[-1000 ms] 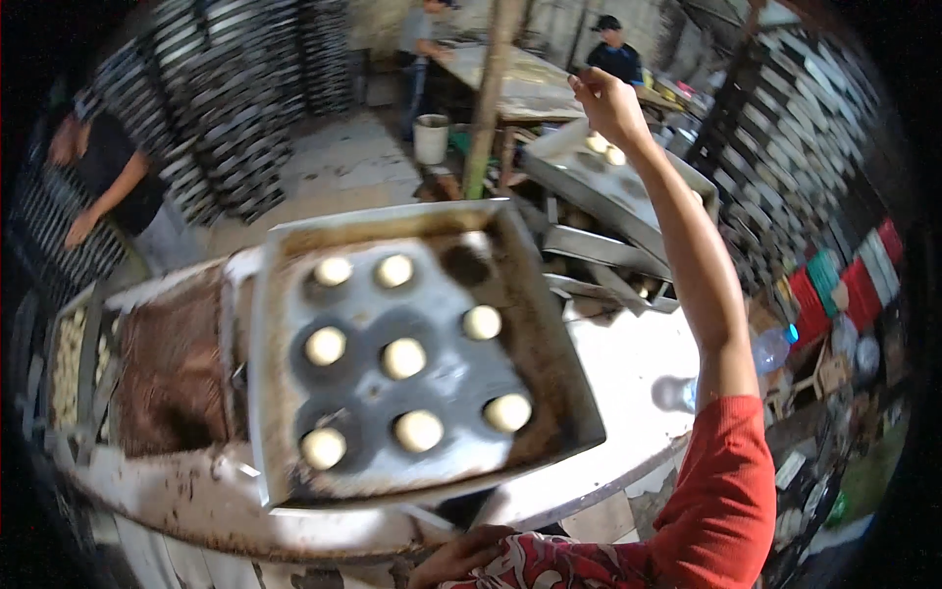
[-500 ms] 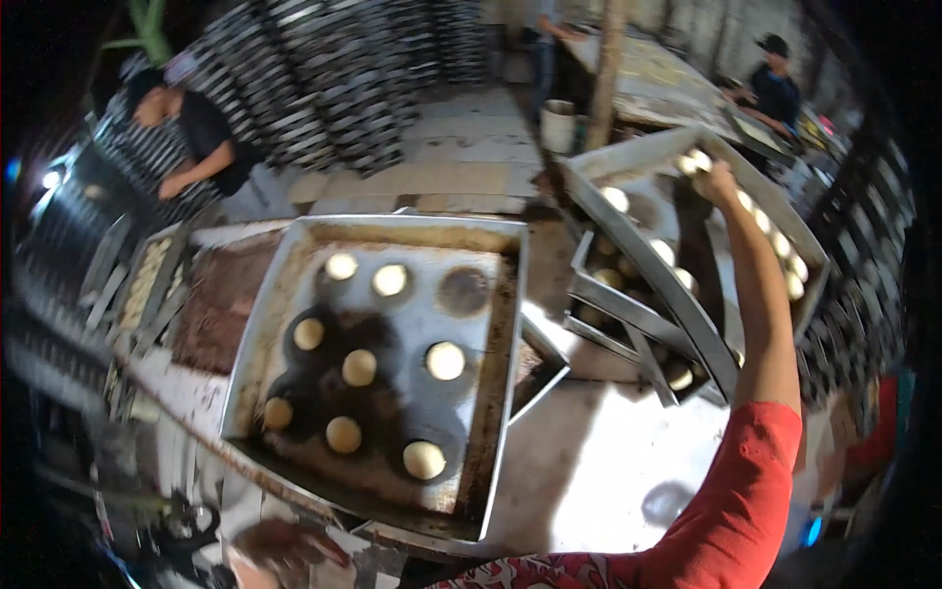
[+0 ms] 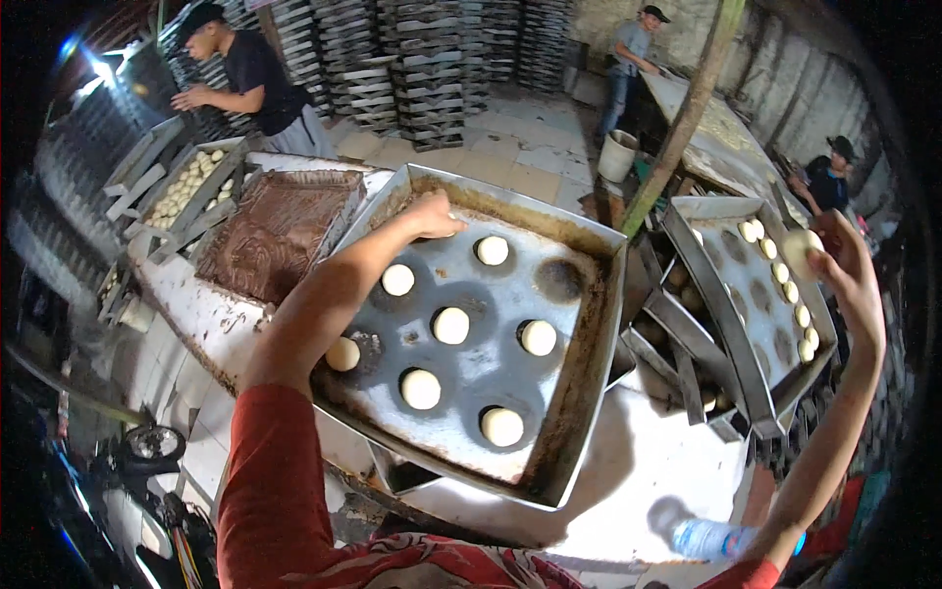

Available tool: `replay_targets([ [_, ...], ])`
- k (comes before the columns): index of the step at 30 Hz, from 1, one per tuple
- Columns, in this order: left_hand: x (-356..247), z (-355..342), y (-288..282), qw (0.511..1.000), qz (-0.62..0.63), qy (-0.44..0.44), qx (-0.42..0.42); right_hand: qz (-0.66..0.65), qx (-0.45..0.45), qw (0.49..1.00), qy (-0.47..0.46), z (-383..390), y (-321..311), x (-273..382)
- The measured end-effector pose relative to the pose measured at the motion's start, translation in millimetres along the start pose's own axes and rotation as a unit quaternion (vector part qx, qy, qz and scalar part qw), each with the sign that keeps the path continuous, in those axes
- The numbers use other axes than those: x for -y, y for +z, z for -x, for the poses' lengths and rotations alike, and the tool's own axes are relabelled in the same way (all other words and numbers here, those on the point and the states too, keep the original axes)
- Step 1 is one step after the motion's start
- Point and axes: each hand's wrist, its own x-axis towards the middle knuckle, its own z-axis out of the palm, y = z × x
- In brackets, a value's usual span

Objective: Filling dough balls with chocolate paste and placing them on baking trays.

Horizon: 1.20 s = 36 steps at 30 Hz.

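Observation:
A large metal tray (image 3: pixel 599 378) in front of me holds several pale round dough balls (image 3: pixel 450 326) spaced apart over dark round marks. At its far left corner my left hand (image 3: pixel 432 216) is closed round a dough ball that my fingers mostly hide. My right hand (image 3: pixel 849 270) is raised at the right, beside a second tray (image 3: pixel 721 324), with a dough ball (image 3: pixel 802 253) pinched between thumb and fingers. Along that tray's right side lies a row of smaller-looking dough balls (image 3: pixel 790 291).
A chocolate-brown smeared tray (image 3: pixel 285 231) lies left, beyond it a tray of dough balls (image 3: pixel 186 187). Stacked trays (image 3: pixel 667 358) stand under the right one. A plastic bottle (image 3: pixel 706 538) lies near my right forearm. Co-workers stand left (image 3: pixel 265 88) and far right; a wooden post (image 3: pixel 687 118) rises behind.
My left hand has come up from the lower edge to the central tray's far corner. My right hand has lifted out of the right tray with a dough ball. The view has shifted.

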Motion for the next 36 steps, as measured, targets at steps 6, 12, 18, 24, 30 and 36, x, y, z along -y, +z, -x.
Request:
replay_targets([
  [6, 11, -40, 11, 0.988, -0.016, 0.125, 0.089, -0.023, -0.088, 0.991, -0.097, 168, 38, 71],
  [12, 33, -29, 17, 0.978, -0.068, 0.150, 0.130, -0.111, -0.080, 0.991, -0.008, 250, 120, 185],
  [18, 74, 39, -56, 0.976, 0.075, 0.188, -0.085, -0.318, -0.185, 0.928, 0.057, 284, 245, 222],
  [24, 97, 384, -39, 0.697, 0.617, 0.223, 0.290, -0.347, -0.329, 0.873, -0.094, 319, 397, 231],
  [30, 181, 524, 18, 0.556, 0.804, -0.206, 0.037, -0.222, 0.065, 0.963, -0.136, 343, 533, 310],
  [36, 239, 538, 9, 0.720, 0.642, -0.255, 0.070, -0.532, 0.034, 0.830, 0.165, 219, 661, 370],
])
